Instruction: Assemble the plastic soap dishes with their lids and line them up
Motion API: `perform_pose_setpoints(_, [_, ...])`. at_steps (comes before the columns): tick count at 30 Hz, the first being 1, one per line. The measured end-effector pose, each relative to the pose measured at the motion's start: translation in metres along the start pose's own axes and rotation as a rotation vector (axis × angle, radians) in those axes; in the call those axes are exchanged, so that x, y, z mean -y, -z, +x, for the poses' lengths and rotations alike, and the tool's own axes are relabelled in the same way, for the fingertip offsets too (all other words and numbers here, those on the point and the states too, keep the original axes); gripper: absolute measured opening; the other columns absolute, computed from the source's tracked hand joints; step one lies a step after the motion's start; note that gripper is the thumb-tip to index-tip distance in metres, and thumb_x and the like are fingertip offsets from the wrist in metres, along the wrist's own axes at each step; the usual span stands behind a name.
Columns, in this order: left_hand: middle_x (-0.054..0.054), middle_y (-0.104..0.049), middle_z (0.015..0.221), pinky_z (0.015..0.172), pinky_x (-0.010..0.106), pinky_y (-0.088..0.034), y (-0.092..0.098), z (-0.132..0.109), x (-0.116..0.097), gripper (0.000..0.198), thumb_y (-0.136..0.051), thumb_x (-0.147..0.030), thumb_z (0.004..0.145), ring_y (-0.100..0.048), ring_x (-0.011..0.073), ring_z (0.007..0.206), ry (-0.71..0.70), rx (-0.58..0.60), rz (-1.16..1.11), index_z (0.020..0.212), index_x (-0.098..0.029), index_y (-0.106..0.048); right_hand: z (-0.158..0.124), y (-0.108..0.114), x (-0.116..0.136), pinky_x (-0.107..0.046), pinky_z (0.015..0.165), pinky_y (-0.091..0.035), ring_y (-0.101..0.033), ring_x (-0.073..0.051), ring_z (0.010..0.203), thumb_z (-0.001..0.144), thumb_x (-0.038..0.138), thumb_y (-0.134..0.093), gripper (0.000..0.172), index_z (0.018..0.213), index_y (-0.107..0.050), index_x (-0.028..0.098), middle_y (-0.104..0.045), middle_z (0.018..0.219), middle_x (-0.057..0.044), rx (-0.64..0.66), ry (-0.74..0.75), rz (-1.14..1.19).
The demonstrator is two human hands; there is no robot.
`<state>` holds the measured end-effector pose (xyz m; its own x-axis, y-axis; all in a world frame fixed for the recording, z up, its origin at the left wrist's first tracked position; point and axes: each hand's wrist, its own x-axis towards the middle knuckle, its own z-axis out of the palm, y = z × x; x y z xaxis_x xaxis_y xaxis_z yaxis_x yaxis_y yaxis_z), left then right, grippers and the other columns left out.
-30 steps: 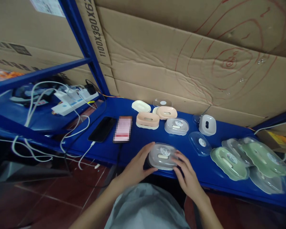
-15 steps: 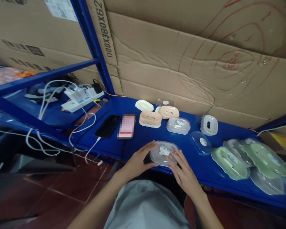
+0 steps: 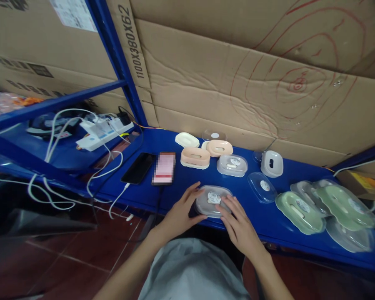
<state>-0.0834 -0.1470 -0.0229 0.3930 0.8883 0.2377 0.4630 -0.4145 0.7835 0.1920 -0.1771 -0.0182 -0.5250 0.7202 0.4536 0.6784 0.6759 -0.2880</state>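
A grey soap box [image 3: 208,208] with a clear lid and a round white sticker [image 3: 214,197] lies at the front edge of the blue table. My left hand [image 3: 183,210] curves around its left end, thumb at the near side and fingers at the far side. My right hand [image 3: 239,218] rests on the right end, its fingertips spread over the lid near the sticker. Just behind stands another lidded grey soap box [image 3: 232,166]. To the right lie a loose clear lid [image 3: 262,187] and a whitish slotted soap box [image 3: 272,164] without a lid.
Peach soap boxes [image 3: 195,157] and a cream tray [image 3: 187,140] stand at the back. Green soap boxes [image 3: 300,213] with clear lids crowd the right. Two phones, one black [image 3: 138,168], lie left, near white cables and a power strip [image 3: 104,135]. Cardboard [image 3: 206,71] backs the table.
The view has shifted slightly. Both hands stay on the grey soap box with almost the same grip; the pale slot below the sticker shows less now.
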Motion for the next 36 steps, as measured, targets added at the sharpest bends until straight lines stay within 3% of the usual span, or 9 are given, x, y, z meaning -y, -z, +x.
perform_pose_setpoints(5, [0.009, -0.049, 0.165, 0.128, 0.054, -0.041, -0.006, -0.001, 0.005, 0.08, -0.086, -0.031, 0.088, -0.048, 0.0298, 0.154, 0.01, -0.032, 0.024, 0.156, -0.035, -0.044, -0.004, 0.001, 0.002, -0.06, 0.128, -0.04, -0.029, -0.028, 0.164, 0.108, 0.02, -0.052, 0.063, 0.167, -0.036, 0.034, -0.042, 0.171, -0.007, 0.03, -0.077, 0.057])
perform_pose_setpoints(11, [0.008, -0.055, 0.161, 0.127, 0.05, -0.044, 0.014, 0.007, 0.007, 0.071, -0.082, -0.035, 0.092, -0.054, 0.0283, 0.15, 0.039, -0.211, 0.091, 0.154, -0.034, -0.047, -0.015, 0.01, -0.021, -0.064, 0.126, -0.039, -0.023, -0.032, 0.166, 0.11, 0.033, -0.051, 0.061, 0.168, -0.033, 0.033, -0.028, 0.177, -0.009, -0.139, -0.333, -0.013])
perform_pose_setpoints(14, [0.01, -0.06, 0.156, 0.123, 0.051, -0.047, 0.044, 0.017, 0.016, 0.068, -0.08, -0.047, 0.092, -0.059, 0.0311, 0.145, 0.03, -0.333, 0.135, 0.15, -0.031, -0.05, -0.021, 0.013, -0.05, -0.071, 0.126, -0.033, -0.021, -0.039, 0.165, 0.11, 0.041, -0.05, 0.061, 0.167, -0.036, 0.027, -0.025, 0.178, -0.015, -0.196, -0.407, -0.224])
perform_pose_setpoints(17, [0.012, -0.064, 0.149, 0.118, 0.051, -0.051, 0.089, 0.036, 0.035, 0.074, -0.082, -0.057, 0.087, -0.066, 0.034, 0.134, 0.064, -0.472, 0.219, 0.147, -0.026, -0.053, -0.027, 0.012, -0.072, -0.079, 0.119, -0.033, -0.03, -0.047, 0.159, 0.109, 0.054, -0.046, 0.066, 0.164, -0.041, 0.018, -0.038, 0.17, -0.024, -0.242, -0.492, -0.402])
perform_pose_setpoints(20, [0.014, -0.064, 0.148, 0.111, 0.05, -0.055, 0.139, 0.059, 0.066, 0.076, -0.081, -0.053, 0.086, -0.07, 0.0341, 0.125, 0.178, -0.555, 0.29, 0.147, -0.021, -0.051, -0.029, 0.011, -0.074, -0.074, 0.116, -0.04, -0.045, -0.045, 0.151, 0.109, 0.056, -0.045, 0.06, 0.155, -0.052, 0.018, -0.054, 0.159, -0.022, -0.212, -0.502, -0.423])
perform_pose_setpoints(23, [0.016, -0.063, 0.147, 0.115, 0.053, -0.05, 0.178, 0.079, 0.101, 0.072, -0.081, -0.052, 0.084, -0.065, 0.0375, 0.13, 0.309, -0.602, 0.404, 0.141, -0.019, -0.053, -0.026, 0.017, -0.066, -0.066, 0.115, -0.045, -0.054, -0.039, 0.143, 0.108, 0.053, -0.05, 0.05, 0.146, -0.06, 0.022, -0.062, 0.15, -0.017, -0.197, -0.446, -0.341])
perform_pose_setpoints(29, [0.016, -0.064, 0.131, 0.103, 0.052, -0.055, 0.211, 0.102, 0.147, 0.078, -0.084, -0.047, 0.071, -0.067, 0.0382, 0.119, 0.446, -0.475, 0.357, 0.132, -0.017, -0.047, 0.004, 0.051, -0.075, -0.051, 0.111, -0.053, -0.064, -0.03, 0.131, 0.11, 0.043, -0.045, 0.039, 0.138, -0.064, 0.022, -0.068, 0.139, -0.013, -0.1, -0.379, -0.216])
perform_pose_setpoints(33, [0.008, -0.06, 0.126, 0.099, 0.042, -0.055, 0.217, 0.112, 0.153, 0.076, -0.082, -0.042, 0.071, -0.066, 0.03, 0.113, 0.403, -0.356, 0.309, 0.132, -0.018, -0.042, 0.053, 0.069, -0.109, -0.051, 0.113, -0.046, -0.058, -0.032, 0.138, 0.11, 0.038, -0.041, 0.046, 0.149, -0.056, 0.021, -0.063, 0.148, -0.016, 0.028, -0.696, -0.501])
perform_pose_setpoints(36, [0.005, -0.061, 0.121, 0.097, 0.038, -0.055, 0.217, 0.118, 0.155, 0.079, -0.081, -0.043, 0.071, -0.066, 0.0271, 0.11, 0.362, -0.306, 0.296, 0.134, -0.017, -0.042, 0.086, 0.067, -0.141, -0.062, 0.111, -0.042, -0.056, -0.042, 0.137, 0.104, 0.039, -0.051, 0.056, 0.153, -0.051, 0.011, -0.062, 0.146, -0.027, 0.02, -0.921, -0.614])
